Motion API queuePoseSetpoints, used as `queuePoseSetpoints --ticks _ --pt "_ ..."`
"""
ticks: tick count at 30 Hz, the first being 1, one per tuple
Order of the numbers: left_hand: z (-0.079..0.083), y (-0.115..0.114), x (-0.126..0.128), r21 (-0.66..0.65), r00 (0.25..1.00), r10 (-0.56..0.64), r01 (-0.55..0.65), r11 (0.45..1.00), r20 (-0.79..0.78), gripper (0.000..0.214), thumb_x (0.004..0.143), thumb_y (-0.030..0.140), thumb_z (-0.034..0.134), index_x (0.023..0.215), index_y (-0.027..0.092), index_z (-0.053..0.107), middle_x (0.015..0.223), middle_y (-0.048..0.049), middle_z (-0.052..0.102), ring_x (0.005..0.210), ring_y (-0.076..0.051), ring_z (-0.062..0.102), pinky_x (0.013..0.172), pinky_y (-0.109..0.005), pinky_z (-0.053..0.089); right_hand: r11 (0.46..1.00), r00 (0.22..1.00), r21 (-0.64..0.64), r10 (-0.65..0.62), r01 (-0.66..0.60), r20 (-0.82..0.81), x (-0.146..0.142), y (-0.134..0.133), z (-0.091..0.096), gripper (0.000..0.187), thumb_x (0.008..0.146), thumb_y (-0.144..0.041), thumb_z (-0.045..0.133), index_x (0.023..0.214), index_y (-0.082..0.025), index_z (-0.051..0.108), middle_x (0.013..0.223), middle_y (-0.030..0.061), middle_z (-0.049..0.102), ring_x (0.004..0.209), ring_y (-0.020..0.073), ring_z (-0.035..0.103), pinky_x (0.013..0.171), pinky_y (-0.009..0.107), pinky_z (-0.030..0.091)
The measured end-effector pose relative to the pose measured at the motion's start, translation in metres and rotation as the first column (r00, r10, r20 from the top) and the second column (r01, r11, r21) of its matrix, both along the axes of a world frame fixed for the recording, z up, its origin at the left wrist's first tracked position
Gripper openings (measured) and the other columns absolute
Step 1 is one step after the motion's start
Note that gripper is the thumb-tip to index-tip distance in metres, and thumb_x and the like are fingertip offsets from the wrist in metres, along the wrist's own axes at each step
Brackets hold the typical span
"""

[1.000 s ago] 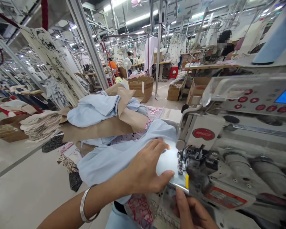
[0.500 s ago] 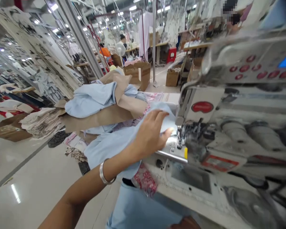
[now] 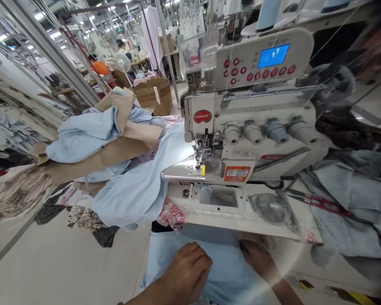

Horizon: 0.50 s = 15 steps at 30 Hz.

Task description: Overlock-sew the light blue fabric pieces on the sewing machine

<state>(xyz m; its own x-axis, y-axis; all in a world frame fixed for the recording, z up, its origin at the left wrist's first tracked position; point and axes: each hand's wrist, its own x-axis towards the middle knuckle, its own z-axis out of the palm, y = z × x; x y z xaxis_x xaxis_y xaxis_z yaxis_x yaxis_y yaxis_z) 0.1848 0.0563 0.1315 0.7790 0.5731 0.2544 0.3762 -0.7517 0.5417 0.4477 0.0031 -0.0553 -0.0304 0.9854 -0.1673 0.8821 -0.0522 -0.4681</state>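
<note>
Light blue fabric (image 3: 224,250) lies across my lap below the table edge. My left hand (image 3: 190,269) is closed with curled fingers on this fabric. At its right edge, my right hand (image 3: 258,256) pinches the cloth, its fingertips partly hidden. In front of both hands stands an overlock sewing machine (image 3: 203,99) with a lit needle area. Another light blue garment piece (image 3: 136,192) is spread from beside the presser foot, hanging over the table's left edge. Neither hand touches the machine.
Blue pieces and brown paper (image 3: 104,156) are piled on the left. Red-handled scissors or snips (image 3: 328,205) rest on grey-blue cloth (image 3: 352,190) at right. A cardboard box (image 3: 155,95) stands behind. Printed fabric bundles (image 3: 19,186) lie at lower left.
My left hand has left the cloth by the needle and come down to the fabric on my lap. The view has swung right, bringing the machine and right hand further into sight.
</note>
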Motion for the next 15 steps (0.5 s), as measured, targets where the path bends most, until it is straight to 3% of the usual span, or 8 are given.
queuePoseSetpoints --ticks 6,10,12,15 --pt "-0.009 -0.004 0.009 -0.034 1.000 0.012 -0.012 0.999 -0.023 0.016 0.089 0.010 0.042 0.087 0.017 0.056 0.076 -0.0055 0.061 0.071 -0.019 0.055 0.067 -0.031 0.048 0.978 0.975 0.182 -0.131 0.098 0.179 0.012 -0.031 0.046 0.025 0.089 -0.020 0.047 0.077 -0.022 0.069 0.071 0.0034 0.071 0.060 0.0187 0.067 0.049 0.027 0.042" --pt "-0.021 0.004 0.028 -0.171 0.999 0.035 -0.032 0.985 0.010 0.015 0.088 0.012 0.045 0.089 0.017 0.060 0.084 -0.0079 0.064 0.082 -0.021 0.058 0.076 -0.034 0.051 0.930 0.956 0.338 -0.219 0.144 0.196 0.005 -0.058 0.083 0.029 0.093 -0.033 0.042 0.082 -0.023 0.067 0.073 0.0023 0.069 0.058 0.0188 0.066 0.049 0.028 0.042" --pt "-0.027 0.014 0.042 -0.301 0.994 0.086 -0.103 0.948 -0.067 0.016 0.088 0.015 0.047 0.093 0.017 0.062 0.095 -0.0092 0.066 0.093 -0.023 0.060 0.087 -0.038 0.050 0.916 0.963 0.382 -0.205 0.125 0.176 -0.007 -0.069 0.096 0.035 0.096 -0.035 0.037 0.080 -0.023 0.065 0.072 0.0018 0.066 0.059 0.0159 0.065 0.053 0.025 0.046" --pt "-0.038 0.029 0.062 -0.442 0.976 0.083 -0.167 0.881 -0.202 0.018 0.090 0.022 0.049 0.100 0.018 0.064 0.106 -0.0086 0.068 0.102 -0.023 0.060 0.095 -0.039 0.047 0.889 0.990 0.458 -0.072 0.010 0.117 -0.025 -0.083 0.106 0.034 0.098 -0.030 0.038 0.080 -0.023 0.066 0.072 0.0006 0.066 0.062 0.0122 0.065 0.059 0.021 0.048"
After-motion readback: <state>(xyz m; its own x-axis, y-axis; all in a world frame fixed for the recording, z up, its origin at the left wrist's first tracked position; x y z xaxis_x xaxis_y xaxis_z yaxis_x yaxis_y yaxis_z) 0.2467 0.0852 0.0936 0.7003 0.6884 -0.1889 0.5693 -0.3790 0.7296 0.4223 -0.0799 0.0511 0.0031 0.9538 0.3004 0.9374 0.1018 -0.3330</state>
